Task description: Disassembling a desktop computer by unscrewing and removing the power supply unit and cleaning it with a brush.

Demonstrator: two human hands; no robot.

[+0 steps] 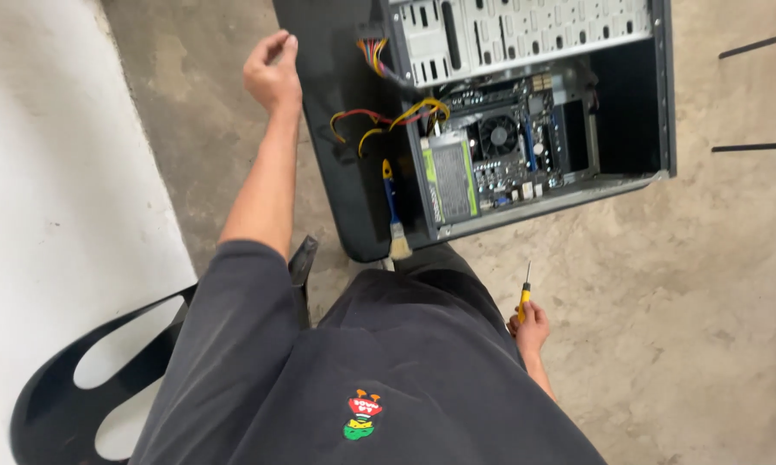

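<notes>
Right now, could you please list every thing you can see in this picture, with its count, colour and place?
computer case: one, black, open, lying on the floor at top centre
motherboard: one, dark, inside the case
fan: one, black, on the motherboard
cables: several, yellow, red and black, hanging out of the case
brush: one, blue and yellow handle, beside the case opening
chair: one, black, lower left
floor: bare concrete
screwdriver: one, yellow handle, in the right hand
left hand: raised, fingers curled, near the cables
right hand: holding the screwdriver

I see one label: green-edged grey rectangular sticker [453, 179] on the power supply inside the open case.
</notes>
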